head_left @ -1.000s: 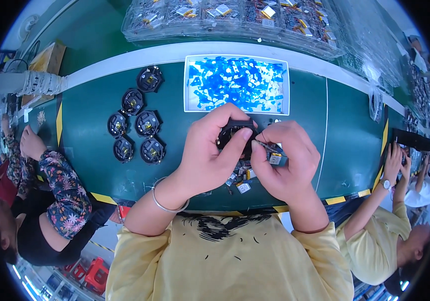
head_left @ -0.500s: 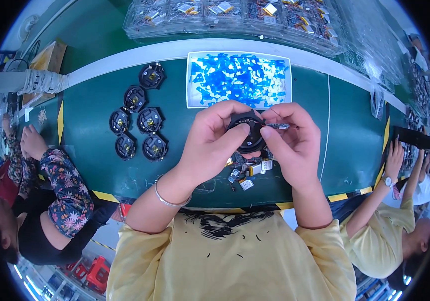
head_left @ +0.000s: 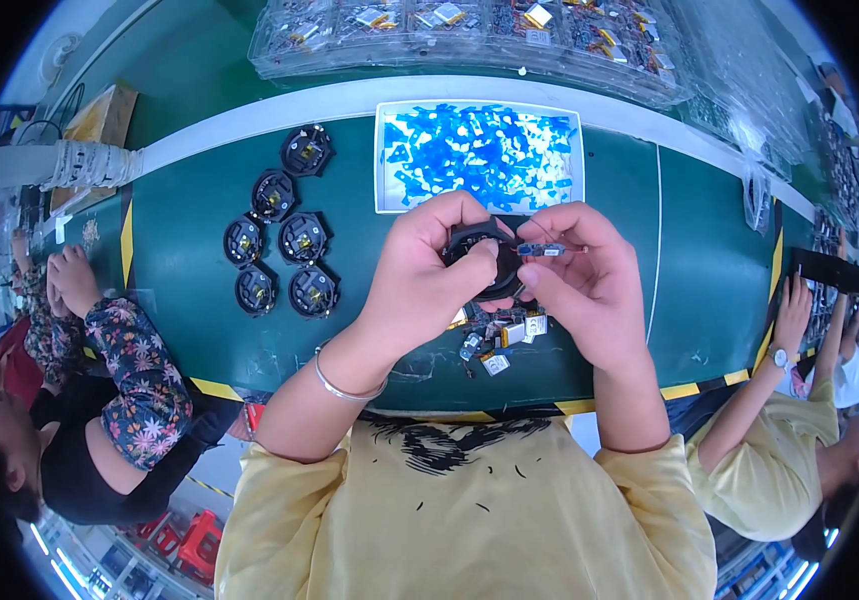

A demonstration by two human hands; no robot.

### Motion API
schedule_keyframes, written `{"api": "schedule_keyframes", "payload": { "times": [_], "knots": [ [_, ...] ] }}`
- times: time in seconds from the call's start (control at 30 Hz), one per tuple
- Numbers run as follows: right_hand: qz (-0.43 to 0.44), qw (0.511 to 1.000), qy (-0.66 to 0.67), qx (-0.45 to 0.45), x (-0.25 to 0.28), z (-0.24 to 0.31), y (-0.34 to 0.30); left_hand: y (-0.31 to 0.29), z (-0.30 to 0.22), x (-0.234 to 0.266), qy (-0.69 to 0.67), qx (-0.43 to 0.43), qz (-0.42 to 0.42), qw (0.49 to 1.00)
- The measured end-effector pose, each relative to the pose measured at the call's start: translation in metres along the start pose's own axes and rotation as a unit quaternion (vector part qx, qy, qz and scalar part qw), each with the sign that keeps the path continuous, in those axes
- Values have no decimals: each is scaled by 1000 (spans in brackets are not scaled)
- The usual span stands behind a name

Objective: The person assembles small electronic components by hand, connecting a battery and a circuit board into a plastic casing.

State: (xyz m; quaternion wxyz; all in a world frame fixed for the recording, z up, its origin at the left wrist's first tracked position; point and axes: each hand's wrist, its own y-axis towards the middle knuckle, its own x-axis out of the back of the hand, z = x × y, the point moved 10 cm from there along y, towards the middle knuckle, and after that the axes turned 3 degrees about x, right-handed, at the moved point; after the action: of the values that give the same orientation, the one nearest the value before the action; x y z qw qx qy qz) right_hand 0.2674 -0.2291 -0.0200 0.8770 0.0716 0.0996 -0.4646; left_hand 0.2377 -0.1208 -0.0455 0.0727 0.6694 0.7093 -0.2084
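Observation:
My left hand [head_left: 419,275] is closed around a round black plastic watch case [head_left: 502,272], with its thumb pressed inside the case. Close beside the case's right side, my right hand [head_left: 594,290] pinches a small circuit board [head_left: 541,250] with thin wires. Part of the case is hidden by my fingers. Under my hands on the green table lies a small pile of circuit boards with silver batteries [head_left: 513,334]. To the left, several similar black cases [head_left: 302,238] with yellowish parts inside are set out in a loose group.
A white box [head_left: 379,185] of small blue pieces stands just beyond my hands. Clear plastic trays [head_left: 469,62] of boards and batteries sit past the pale rail [head_left: 249,118]. Co-workers sit on both sides: a flowered sleeve [head_left: 134,370] at left, a watch-wearing hand [head_left: 792,315] at right.
My left thumb has bent further into the case. My right hand has drawn slightly away from it, and the circuit board now shows more fully. The view has shifted slightly.

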Motion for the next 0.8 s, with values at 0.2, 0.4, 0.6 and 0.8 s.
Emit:
{"api": "schedule_keyframes", "payload": {
  "times": [0.2,0.4,0.6,0.8],
  "knots": [
    [23,992,74,-101,4,-14,-3,4,9,10,-51,-16,-31,998],
    [3,998,17,-54,12,-12,-1,-3,9,-18,-53,107,109,987],
    [-86,996,-20,8,16,0,0,0,16,-3,12,55,51,997],
    [-80,900,-330,276,-9,47,-17,-1,17,4,-54,51,-34,997]
  ]
}}
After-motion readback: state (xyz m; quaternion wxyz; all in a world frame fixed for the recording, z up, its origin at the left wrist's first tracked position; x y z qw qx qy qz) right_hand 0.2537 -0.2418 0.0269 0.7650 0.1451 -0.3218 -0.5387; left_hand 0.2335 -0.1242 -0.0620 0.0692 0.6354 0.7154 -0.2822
